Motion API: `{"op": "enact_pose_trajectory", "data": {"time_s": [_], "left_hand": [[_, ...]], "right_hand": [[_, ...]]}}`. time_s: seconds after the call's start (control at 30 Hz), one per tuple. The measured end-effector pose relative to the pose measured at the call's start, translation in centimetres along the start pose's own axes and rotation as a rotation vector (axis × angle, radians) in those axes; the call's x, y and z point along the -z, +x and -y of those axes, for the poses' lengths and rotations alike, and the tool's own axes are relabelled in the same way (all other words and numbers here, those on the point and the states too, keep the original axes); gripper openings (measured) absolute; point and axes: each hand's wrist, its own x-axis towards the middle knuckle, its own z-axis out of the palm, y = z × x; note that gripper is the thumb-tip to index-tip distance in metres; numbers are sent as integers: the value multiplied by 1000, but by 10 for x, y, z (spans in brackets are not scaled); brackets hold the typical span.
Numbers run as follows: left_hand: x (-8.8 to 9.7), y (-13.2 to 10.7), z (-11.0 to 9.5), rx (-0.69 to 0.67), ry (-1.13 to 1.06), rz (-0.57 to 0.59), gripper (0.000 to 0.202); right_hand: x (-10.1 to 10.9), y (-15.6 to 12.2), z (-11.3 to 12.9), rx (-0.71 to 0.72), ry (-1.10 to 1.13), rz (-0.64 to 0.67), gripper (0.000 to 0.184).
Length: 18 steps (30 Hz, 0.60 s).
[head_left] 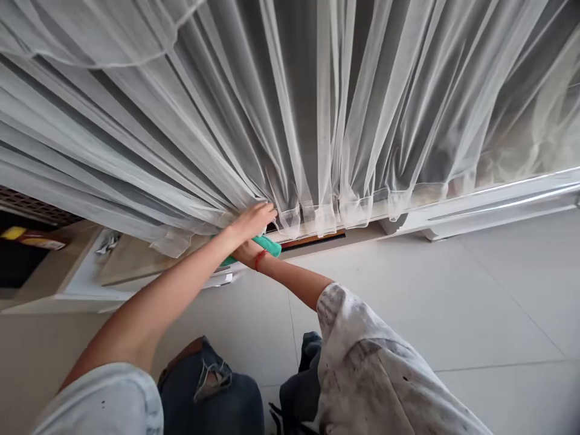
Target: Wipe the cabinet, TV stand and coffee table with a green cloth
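Observation:
A sheer white curtain hangs in folds across the upper view, its hem just above a dark ledge. My left hand is closed on the curtain near this hem, fingers curled over the fabric. Below it, partly covered by my left forearm, my right hand grips a green cloth. The cloth sticks out on both sides of that hand, close to the ledge. Most of the right fingers are hidden. A red string bracelet circles my right wrist.
At left stands a low white cabinet with a board and a yellow-and-brown package. White trim runs along the right under the curtain. Pale floor tiles lie below, with my knees near the front.

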Motion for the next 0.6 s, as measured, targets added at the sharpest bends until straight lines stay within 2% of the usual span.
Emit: {"op": "enact_pose_trajectory", "data": {"time_s": [0.07,0.13,0.2,0.23,0.33,0.4,0.5,0.6], "left_hand": [[17,-16,11,183,6,-81,34],[28,-28,20,412,-16,-128,39],[28,-34,26,540,-16,-103,43],[22,-35,28,538,-9,-66,43],[-9,-38,32,365,-12,58,45],[-35,-44,34,249,-59,76,43],[-76,-55,33,223,-157,22,36],[-120,-64,31,245,-277,-119,55]], "right_hand": [[6,-28,-15,121,-35,51,62],[17,-68,-39,154,-90,90,60],[33,-117,-72,76,-107,116,62],[44,-144,-90,6,-100,135,66],[83,-227,-145,-228,-94,205,75],[110,-281,-177,-370,-129,231,73],[145,-351,-217,-641,-247,242,63],[173,-402,-247,-1011,-398,218,58]]}}
